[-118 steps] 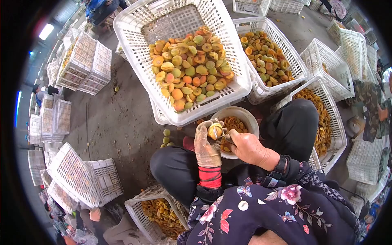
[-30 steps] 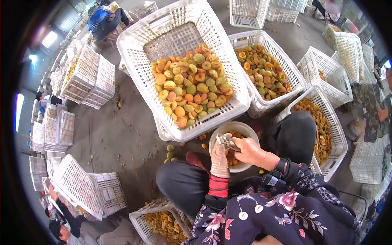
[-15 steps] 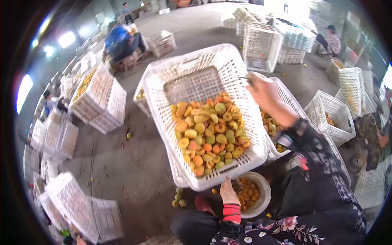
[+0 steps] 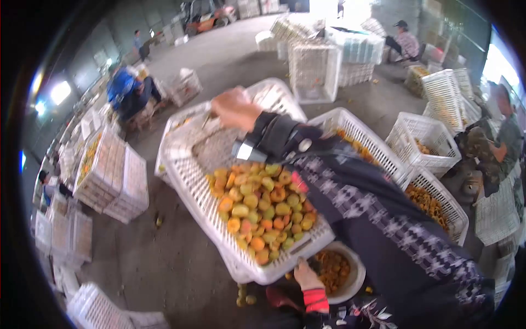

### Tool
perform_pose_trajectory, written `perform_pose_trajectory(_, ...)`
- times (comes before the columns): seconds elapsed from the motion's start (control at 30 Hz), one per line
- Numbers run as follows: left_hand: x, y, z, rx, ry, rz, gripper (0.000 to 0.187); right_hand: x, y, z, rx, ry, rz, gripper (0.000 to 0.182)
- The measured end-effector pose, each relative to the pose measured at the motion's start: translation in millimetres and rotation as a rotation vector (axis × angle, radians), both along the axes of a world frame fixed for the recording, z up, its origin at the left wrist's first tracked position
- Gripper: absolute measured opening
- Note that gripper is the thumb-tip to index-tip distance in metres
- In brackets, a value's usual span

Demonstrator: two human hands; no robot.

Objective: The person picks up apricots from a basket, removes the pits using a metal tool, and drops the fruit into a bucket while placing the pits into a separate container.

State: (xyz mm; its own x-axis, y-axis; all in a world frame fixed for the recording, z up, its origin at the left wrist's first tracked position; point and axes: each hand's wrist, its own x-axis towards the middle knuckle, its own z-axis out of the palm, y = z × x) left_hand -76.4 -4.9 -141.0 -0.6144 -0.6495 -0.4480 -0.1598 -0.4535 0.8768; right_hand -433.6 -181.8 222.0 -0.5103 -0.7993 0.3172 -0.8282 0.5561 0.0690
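A white plastic crate stands tilted before me, with many yellow-green and orange fruits heaped at its near end. My right hand is over the crate's far part, its fingers bent round something thin that I cannot make out. My right sleeve crosses the crate's right side. At the near edge my left hand touches the rim, fingers partly hidden. Beside it a round metal basin holds orange fruit pieces.
Crates with fruit stand at the right, and an empty crate stands beyond. Stacked crates are at the left. A person in blue crouches at the upper left; another person is at the right edge.
My right hand has moved left from the crate's right rim to over its far part. The view has turned right, and more of the right-hand crates shows.
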Motion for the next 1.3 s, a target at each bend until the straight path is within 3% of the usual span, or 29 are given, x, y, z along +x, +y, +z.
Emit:
perform_pose_trajectory(0.07, 4.2, -0.5, 9.7, -0.232, -0.036, -0.063, 0.046, 9.4, 7.3, -2.1, -0.172, -0.003, 0.068, 0.011)
perform_pose_trajectory(0.1, -1.2, -0.3, -9.1, 0.326, 0.075, 0.117, 0.046, 17.8, 16.5, 3.2, -0.195, 0.052, 0.08, 0.008)
perform_pose_trajectory(0.13, 0.7, 4.0, 3.5, 0.33, 0.05, 0.125, 0.045, 33.2, 29.9, 21.2, -0.033, 0.002, 0.005, 0.01)
perform_pose_trajectory(0.17, 10.7, 12.4, 19.0, 0.415, 0.042, 0.188, 0.043, 50.7, 48.7, 37.3, -0.031, -0.061, 0.045, 0.014)
perform_pose_trajectory(0.23, 26.7, 31.1, 28.8, 0.518, 0.028, 0.273, 0.041, 96.2, 98.6, 59.2, 0.015, 0.151, 0.183, 0.019)
perform_pose_trajectory(0.3, 55.2, 39.5, 16.1, 0.582, -0.024, 0.121, 0.037, 131.9, 138.1, 54.7, -0.212, 0.232, 0.311, 0.014)
perform_pose_trajectory(0.33, 48.9, 41.2, 8.9, 0.589, -0.03, 0.142, 0.037, 108.9, 120.2, 41.0, -0.209, 0.218, 0.329, 0.014)
perform_pose_trajectory(0.4, 73.4, 35.1, -6.2, 0.251, 0.054, -0.046, 0.032, 54.6, 76.2, 2.5, -0.266, 0.164, 0.261, 0.024)
perform_pose_trajectory(0.43, 44.0, 20.2, 39.0, 0.358, -0.022, 0.078, 0.029, 42.0, 53.9, 2.9, -0.199, 0.093, 0.149, 0.019)
perform_pose_trajectory(0.47, 25.6, 8.9, 43.5, 0.349, -0.021, 0.075, 0.029, 31.9, 31.5, 11.4, -0.131, 0.039, 0.059, 0.018)
perform_pose_trajectory(0.53, 6.7, -4.2, 48.3, 0.592, 0.068, 0.146, 0.027, 15.8, 13.3, 2.1, -0.208, 0.077, 0.121, 0.016)
perform_pose_trajectory(0.6, 5.7, -6.2, 38.9, 0.624, 0.062, 0.168, 0.028, 4.4, 10.8, -1.9, -0.203, 0.095, 0.125, 0.016)
perform_pose_trajectory(0.67, 2.7, -3.9, 38.0, 0.488, 0.084, 0.17, 0.028, 4.5, 18.0, -3.3, -0.237, 0.049, 0.152, 0.019)
perform_pose_trajectory(0.77, 0.7, -4.0, 41.8, 0.555, 0.065, 0.191, 0.024, -13.6, 12.1, -22.5, -0.298, 0.16, 0.219, 0.021)
perform_pose_trajectory(0.83, 0.5, -4.7, 47.6, 0.571, 0.049, 0.178, 0.025, -17.4, 10.9, -31.2, -0.488, 0.051, 0.363, 0.023)
perform_pose_trajectory(0.9, 0.6, -3.3, 53.7, 0.541, 0.042, 0.171, 0.028, 8.4, 40.7, -44.7, -0.623, 0.215, 0.443, 0.038)
perform_pose_trajectory(0.93, 0.3, -2.1, 55.3, 0.506, 0.044, 0.164, 0.031, 44.2, 66.3, -52.5, -0.542, 0.301, 0.371, 0.014)
perform_pose_trajectory(1.03, 0.7, 3.3, 36.2, 0.549, 0.054, 0.151, 0.028, 121.4, 145.1, -110.7, -0.195, -0.494, 0.066, 0.021)
perform_pose_trajectory(1.17, 3.9, 9.2, 50.3, 0.58, 0.052, 0.092, 0.029, 181.6, 225.4, -217.4, 0.152, -0.625, -0.129, 0.031)
perform_pose_trajectory(1.27, 7.6, 14.4, 50.9, 0.479, 0.116, 0.011, 0.029, 195.2, 237.8, -255.7, 0.077, -0.635, -0.209, 0.036)
perform_pose_trajectory(1.3, 6.1, 17.6, 51.8, 0.523, 0.113, 0.088, 0.028, 196.7, 238.0, -259.6, 0.021, -0.651, -0.178, 0.033)
